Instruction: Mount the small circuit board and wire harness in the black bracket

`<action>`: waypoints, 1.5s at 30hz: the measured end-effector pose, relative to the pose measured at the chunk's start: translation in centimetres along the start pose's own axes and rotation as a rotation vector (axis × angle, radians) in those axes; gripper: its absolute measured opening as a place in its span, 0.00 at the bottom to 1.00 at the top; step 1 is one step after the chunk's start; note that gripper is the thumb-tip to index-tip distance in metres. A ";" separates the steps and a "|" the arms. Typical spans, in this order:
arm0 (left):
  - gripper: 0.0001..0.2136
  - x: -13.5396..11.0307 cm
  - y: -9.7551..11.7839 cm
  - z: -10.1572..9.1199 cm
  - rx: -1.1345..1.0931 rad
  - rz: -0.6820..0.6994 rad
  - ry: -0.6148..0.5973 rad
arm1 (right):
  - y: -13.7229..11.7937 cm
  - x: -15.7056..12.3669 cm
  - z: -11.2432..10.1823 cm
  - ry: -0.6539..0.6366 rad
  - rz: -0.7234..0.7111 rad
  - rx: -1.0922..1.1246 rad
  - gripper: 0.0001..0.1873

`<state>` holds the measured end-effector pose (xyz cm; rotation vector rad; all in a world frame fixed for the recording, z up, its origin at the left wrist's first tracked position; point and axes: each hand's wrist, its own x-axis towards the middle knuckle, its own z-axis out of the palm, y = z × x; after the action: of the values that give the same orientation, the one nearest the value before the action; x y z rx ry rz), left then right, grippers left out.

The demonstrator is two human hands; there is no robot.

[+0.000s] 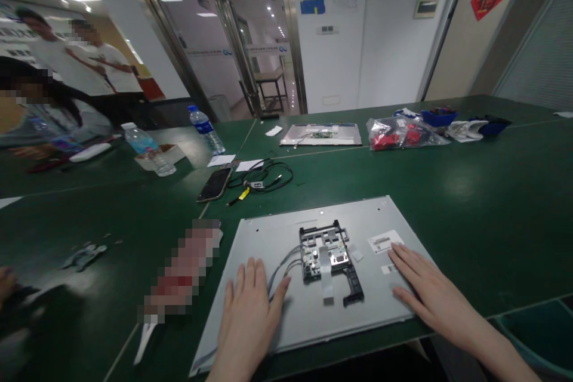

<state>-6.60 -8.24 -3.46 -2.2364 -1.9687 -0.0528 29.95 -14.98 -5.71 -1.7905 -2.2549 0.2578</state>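
Note:
A flat grey metal panel (277, 233), like the back of a display, lies on the green table in front of me. On its middle sits a black plastic frame with an optical drive mechanism (329, 256), with a pale ribbon cable (327, 286) and grey wires (289, 256) on its left side. My left hand (253, 310) rests flat on the panel's left part, fingers stretched, its thumb near the wires. My right hand (423, 289) lies flat at the panel's right edge, fingertips by a white label (385, 241). Neither hand holds anything.
Left of the panel lies a blurred-out, long object (183, 268). Beyond are a phone (215, 184), a coiled black cable (268, 182), bottles (206, 129), another panel (320, 135) and a bag of red items (398, 134). Several people are at the left.

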 end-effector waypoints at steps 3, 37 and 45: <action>0.37 0.5 0.6 -1.1 0.003 0.023 -0.043 | 0.3 0.1 -0.3 -0.006 -0.004 0.008 0.35; 0.05 11.3 4.9 -3.9 -0.696 0.832 -0.104 | -4.9 15.6 -2.3 0.073 -0.411 0.391 0.09; 0.03 10.8 5.2 -4.1 -0.822 0.767 -0.020 | -4.8 14.8 -1.7 0.089 -0.446 0.592 0.08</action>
<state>0.34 1.17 1.55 -3.3304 -1.0270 -0.8671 22.82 -1.73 -1.46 -0.9635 -2.1362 0.6539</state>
